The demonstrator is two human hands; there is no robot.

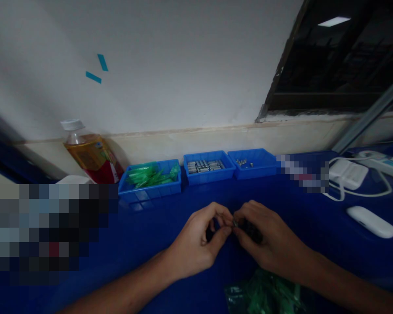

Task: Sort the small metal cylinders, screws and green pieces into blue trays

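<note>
Head view: pin bin, blue, on blue counter; contents, metal pins. Part, one, small, metallic, blurred; in front of the pin bin, between both hands. Left hand: thumb and fingertips pinching the part. Right hand: pinching it from the opposite side; dark patch under its fingers, nature unclear. Left of the pin bin: green plastic in a blue tray; farther left, bottle, white cap. Right, just beside: scrap bin, few metal bits; farther right, white case.
</note>
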